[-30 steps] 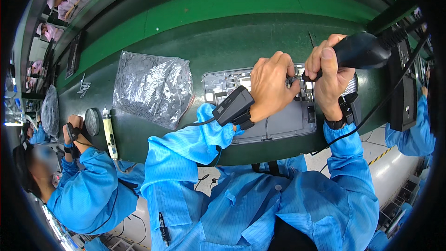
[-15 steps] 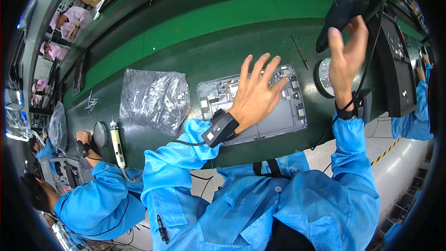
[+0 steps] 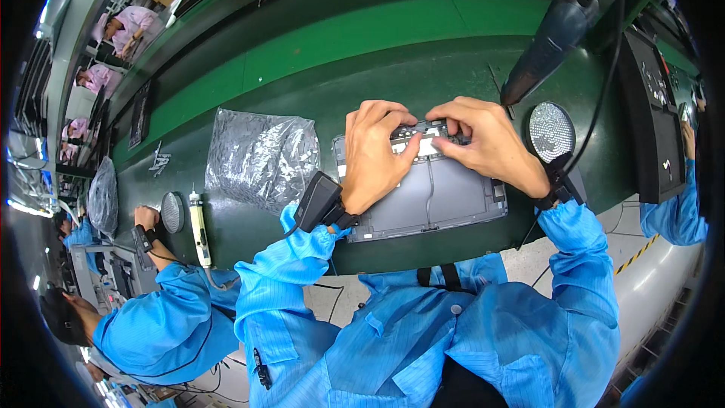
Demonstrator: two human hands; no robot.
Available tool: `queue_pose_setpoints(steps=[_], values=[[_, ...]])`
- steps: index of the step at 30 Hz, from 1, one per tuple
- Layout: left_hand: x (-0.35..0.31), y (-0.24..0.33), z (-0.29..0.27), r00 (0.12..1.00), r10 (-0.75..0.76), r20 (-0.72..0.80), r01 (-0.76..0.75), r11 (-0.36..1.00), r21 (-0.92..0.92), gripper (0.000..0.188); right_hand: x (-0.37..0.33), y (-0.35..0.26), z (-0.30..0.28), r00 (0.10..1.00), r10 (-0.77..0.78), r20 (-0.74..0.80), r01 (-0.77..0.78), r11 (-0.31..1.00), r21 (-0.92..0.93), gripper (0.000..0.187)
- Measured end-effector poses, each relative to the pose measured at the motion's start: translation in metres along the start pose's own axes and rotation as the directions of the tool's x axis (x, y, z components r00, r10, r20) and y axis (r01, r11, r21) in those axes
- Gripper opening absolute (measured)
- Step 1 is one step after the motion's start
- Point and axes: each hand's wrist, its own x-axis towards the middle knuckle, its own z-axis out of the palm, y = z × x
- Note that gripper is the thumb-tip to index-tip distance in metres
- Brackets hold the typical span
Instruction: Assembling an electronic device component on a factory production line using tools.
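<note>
An opened, flat grey tablet-like device (image 3: 400, 211) lies on the green bench before me, its circuit parts and a thin cable exposed. Both my hands are at its far edge. My left hand (image 3: 374, 155) has curled fingers on that edge, thumb beside a white strip. Opposite it, my right hand (image 3: 491, 140) curls in the same way, with thumb and fingertips at the edge parts. Whether a small piece lies under the fingertips is hidden. A dark power screwdriver (image 3: 547, 45) hangs at the far right, apart from my hands.
Left of the device lies a clear plastic bag (image 3: 260, 155). Round dishes, one at right (image 3: 552, 132) and one at left (image 3: 172, 212), stand near a pale screwdriver (image 3: 198, 230). A black tray (image 3: 653, 113) borders the right side. Co-workers sit on both sides.
My right hand has let go of the dark screwdriver and come down left to the device. The left hand has drawn slightly left, its spread fingers now curled at the far edge.
</note>
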Motion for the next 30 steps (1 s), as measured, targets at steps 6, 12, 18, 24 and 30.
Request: queue_pose_setpoints(steps=[6,12,18,24,30], values=[[0.004,0.006,-0.002,0.999,-0.038,0.012,0.039,0.995,-0.088,0.022,0.013,0.006,0.013,1.0,-0.009,-0.013,0.009,1.0,0.021,0.016],[0.007,0.006,0.003,0.996,-0.077,0.036,0.081,0.986,-0.142,0.019,0.009,0.007,0.013,0.995,0.082,-0.05,-0.081,0.997,0.018,0.012],[0.019,0.014,0.02,0.999,-0.002,0.049,0.012,0.978,-0.208,0.019,0.007,0.009,-0.003,0.957,0.288,-0.03,-0.276,0.939,0.207,0.009],[0.033,0.013,0.038,0.999,-0.008,0.052,0.021,0.97,-0.242,0.014,0.009,0.028,-0.02,0.951,0.308,0.026,-0.301,0.903,0.306,0.014],[0.039,0.016,0.035,0.995,-0.031,0.091,0.053,0.967,-0.249,0.01,0.012,0.036,-0.03,0.964,0.244,0.102,-0.263,0.927,0.267,0.011]])
